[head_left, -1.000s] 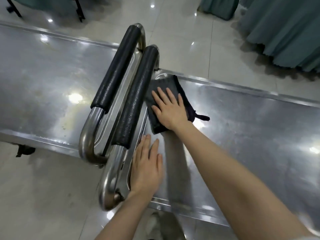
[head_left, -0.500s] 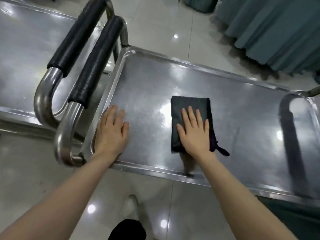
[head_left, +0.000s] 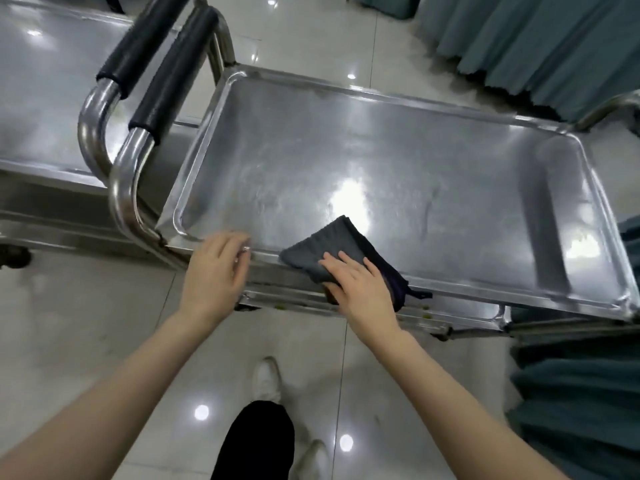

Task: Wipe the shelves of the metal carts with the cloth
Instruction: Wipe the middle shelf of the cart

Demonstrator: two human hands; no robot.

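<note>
A folded dark grey cloth (head_left: 329,247) lies over the near rim of the right metal cart's top shelf (head_left: 398,161). My right hand (head_left: 360,285) presses flat on the cloth's near end, fingers spread, at the shelf's front edge. My left hand (head_left: 216,271) rests on the same front rim near the left corner, fingers curled over the edge. A second metal cart (head_left: 45,98) stands to the left, its shelf bare.
Two black-padded push handles (head_left: 166,74) rise between the carts. Teal drapes (head_left: 536,39) hang at the back right, and more teal fabric (head_left: 581,393) sits at the right. My shoe (head_left: 266,379) and dark trouser leg (head_left: 256,441) are on the tiled floor.
My right hand dragged the cloth from the shelf's middle back to its front rim. My left hand slid off the shelf surface onto the rim. The view pulled back.
</note>
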